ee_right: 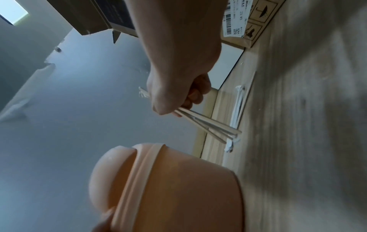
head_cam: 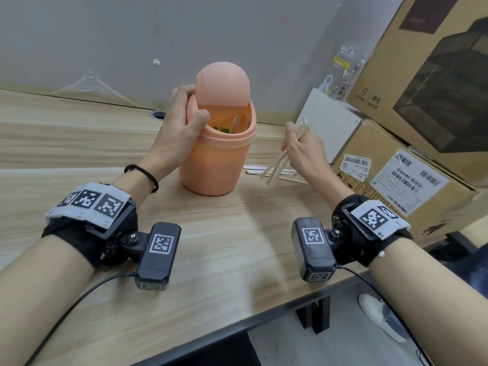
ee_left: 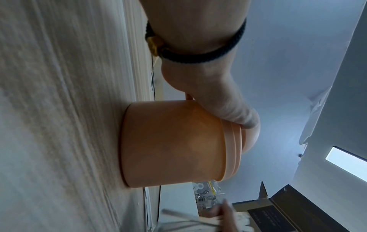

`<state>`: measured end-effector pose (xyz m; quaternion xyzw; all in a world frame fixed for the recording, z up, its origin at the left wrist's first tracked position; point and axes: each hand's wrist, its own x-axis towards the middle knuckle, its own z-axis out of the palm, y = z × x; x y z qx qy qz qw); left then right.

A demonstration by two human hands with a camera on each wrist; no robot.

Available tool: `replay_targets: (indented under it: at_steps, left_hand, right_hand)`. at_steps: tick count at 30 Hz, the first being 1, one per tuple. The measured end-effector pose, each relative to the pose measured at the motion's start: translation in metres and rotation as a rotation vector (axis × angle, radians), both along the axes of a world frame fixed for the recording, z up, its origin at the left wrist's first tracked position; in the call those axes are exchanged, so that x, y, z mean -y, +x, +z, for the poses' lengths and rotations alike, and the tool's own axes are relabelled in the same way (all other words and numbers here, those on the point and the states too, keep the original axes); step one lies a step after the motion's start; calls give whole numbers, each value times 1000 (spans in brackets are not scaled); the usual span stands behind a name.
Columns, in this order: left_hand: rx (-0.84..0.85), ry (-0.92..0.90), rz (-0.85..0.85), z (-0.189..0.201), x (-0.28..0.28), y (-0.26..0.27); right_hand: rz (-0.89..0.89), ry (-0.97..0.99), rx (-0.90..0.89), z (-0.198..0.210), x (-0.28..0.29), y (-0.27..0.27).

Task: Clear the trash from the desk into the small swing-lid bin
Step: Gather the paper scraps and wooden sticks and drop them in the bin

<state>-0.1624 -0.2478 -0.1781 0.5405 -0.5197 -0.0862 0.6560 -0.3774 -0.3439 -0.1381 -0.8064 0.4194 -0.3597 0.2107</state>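
1. Head view, left side: the left hand (head_cam: 182,122) is wrapped around the top of the small peach plastic swing-lid bin (head_cam: 216,162), fingers curled behind the rim and the thumb pressing the front of the domed peach swing lid (head_cam: 223,83) so that it is tipped back and the mouth gapes toward the person. The bin stands on the pale wood-grain desk (head_cam: 211,247), toward its far edge near the grey wall.

2. Inside the open mouth something green and a few pale sticks show, so some trash seems to be in already; how much I cannot tell.

3. Right of the bin, the right hand (head_cam: 301,149) is closed in a loose fist on a bundle of pale wooden chopsticks (head_cam: 276,170), with a bit of thin wrapper poking out above the fingers. The sticks point down and toward the bin, their tips clear of the desk. They are not in the bin yet.

4. Below that hand, between the bin and the stacked cardboard boxes (head_cam: 396,167) at the desk's right edge, a white paper chopstick sleeve (ee_right: 237,109) and one more thin stick lie flat on the desk.

5. Judgement: partway through. The held bundle goes in next, then the sleeve and stick. The lid will need holding open for those too.
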Motion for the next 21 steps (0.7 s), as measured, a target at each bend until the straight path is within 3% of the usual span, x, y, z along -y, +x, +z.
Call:
replay_targets:
  at_steps: [4, 11, 14, 21]
  left_hand:
    - [3, -1, -5, 0, 0, 0]
    - [-6, -8, -20, -2, 2, 2]
    - [-14, -20, -21, -2, 2, 2]
    - [2, -31, -6, -2, 3, 1]
  right_hand:
    - [31, -33, 266, 32, -8, 16]
    - [143, -218, 537, 86, -25, 38]
    - [129, -278, 499, 86, -26, 50]
    - [152, -366, 122, 50, -22, 66]
